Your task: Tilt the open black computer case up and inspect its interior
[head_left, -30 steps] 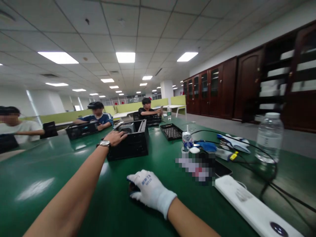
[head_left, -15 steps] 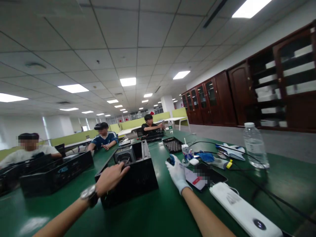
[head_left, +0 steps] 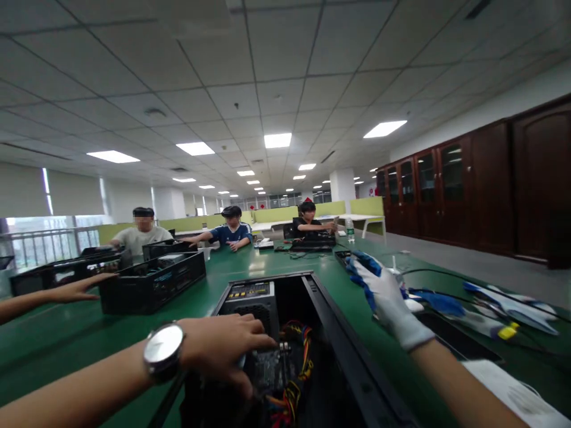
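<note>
An open black computer case lies right in front of me on the green table. Its power supply and coloured wires are exposed. My bare left hand, with a wristwatch, lies over the case's near left part, fingers stretched flat above the inside. My right hand, in a white glove with blue fingertips, hovers just right of the case, fingers extended forward and holding nothing.
A second black case stands at the left, with a co-worker's hand beside it. Several people sit at the far end. To the right lie black cables, a blue glove, a yellow-tipped tool and a white power strip. Dark wooden cabinets line the right wall.
The case has come much closer to me, with my left hand still on it. My gloved right hand rose from the table and moved forward to the case's right side.
</note>
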Tool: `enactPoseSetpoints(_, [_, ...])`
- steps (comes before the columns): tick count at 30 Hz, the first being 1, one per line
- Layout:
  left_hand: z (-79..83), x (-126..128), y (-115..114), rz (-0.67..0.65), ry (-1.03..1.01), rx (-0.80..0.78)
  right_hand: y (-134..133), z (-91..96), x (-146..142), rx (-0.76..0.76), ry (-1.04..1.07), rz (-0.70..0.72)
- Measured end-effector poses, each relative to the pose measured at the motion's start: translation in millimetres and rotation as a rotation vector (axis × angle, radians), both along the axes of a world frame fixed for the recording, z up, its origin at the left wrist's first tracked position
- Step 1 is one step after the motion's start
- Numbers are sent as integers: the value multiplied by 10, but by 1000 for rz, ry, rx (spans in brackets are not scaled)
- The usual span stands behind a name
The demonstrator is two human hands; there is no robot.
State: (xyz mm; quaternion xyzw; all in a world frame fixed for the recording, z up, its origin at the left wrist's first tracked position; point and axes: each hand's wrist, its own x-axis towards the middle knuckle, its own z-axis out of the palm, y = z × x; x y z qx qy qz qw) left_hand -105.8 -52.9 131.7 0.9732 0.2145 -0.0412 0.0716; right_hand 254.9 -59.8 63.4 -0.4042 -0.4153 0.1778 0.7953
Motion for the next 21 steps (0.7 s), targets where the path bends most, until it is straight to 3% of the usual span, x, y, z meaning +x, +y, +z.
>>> enactPoseSetpoints(4, [-268, 27, 198, 171, 135, 8, -269, 372, -256, -73, -317, 44])
enactPoseSetpoints(7, [-261, 11, 168, 195, 199, 6, -469, 618, -548, -127, -725, 57])
enactPoseSetpoints(10, [-195, 10, 119, 183, 204, 29, -496, 737, -838, -192, -1091, 189])
enactPoseSetpoints(16, [83, -223, -158, 87, -152, 87, 77, 624, -1394, -373, -1781, 221])
enactPoseSetpoints(21, [301, -694, -357, 194, -289, 66, 498, 264, -2069, -308, -1879, 341])
